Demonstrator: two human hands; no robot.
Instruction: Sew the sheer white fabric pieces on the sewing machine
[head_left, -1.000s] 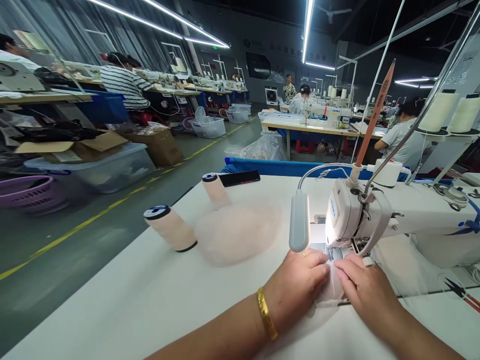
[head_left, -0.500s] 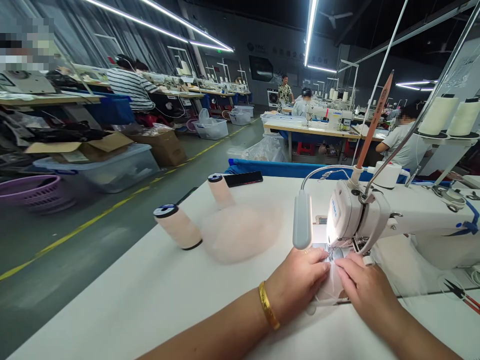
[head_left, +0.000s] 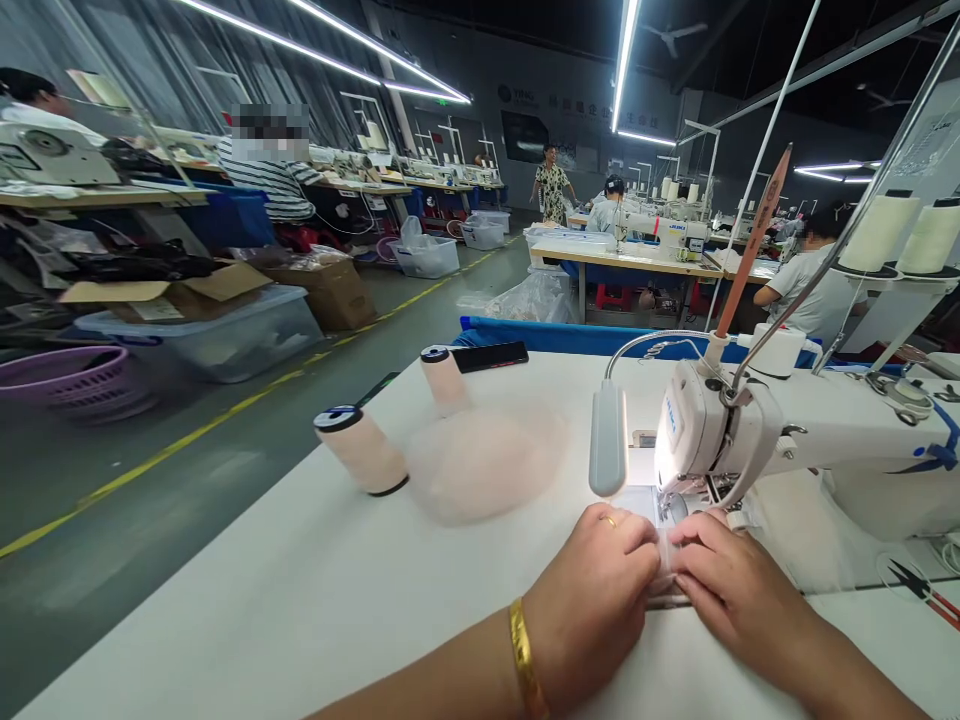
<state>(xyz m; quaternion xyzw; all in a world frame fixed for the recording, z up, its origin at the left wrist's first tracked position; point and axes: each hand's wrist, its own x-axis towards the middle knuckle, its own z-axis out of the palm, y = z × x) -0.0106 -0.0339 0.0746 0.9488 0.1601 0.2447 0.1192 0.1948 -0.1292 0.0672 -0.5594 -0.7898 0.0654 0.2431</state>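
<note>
Fingers [head_left: 643, 568] of L hand [head_left: 589, 595] curled, tips pinching sheer fabric [head_left: 665, 566]; R hand [head_left: 739, 590] bent likewise, thumb + forefinger gripping same fabric from opp. side. Exact contact pts partly hidden. Fabric lies btwn the two hands, just on the 6 o'clock side of the needle area of the sewing machine [head_left: 684, 425]. Gold bangle [head_left: 525, 655] on L wrist.

Clock centred on hands: machine head at 12; grey lamp [head_left: 607, 440] at 11, lit. Round, pale-pink sheer pile [head_left: 491, 465] flat on white table [head_left: 337, 610], btwn 9 & 10. Two peach thread spools past it: nearer spool [head_left: 362, 452] approx 9:30, farther spool [head_left: 444, 382] at 10, w/ black phone [head_left: 491, 357] just beside the latter. More sheer cloth [head_left: 799, 525] btwn 2 & 3, under machine arm. Red-handled snips [head_left: 928, 592] at 3. Cream thread cones [head_left: 877, 235] btwn 1 & 2. Co-worker in patterned shirt [head_left: 553, 192] stands far off, approx 11.
</note>
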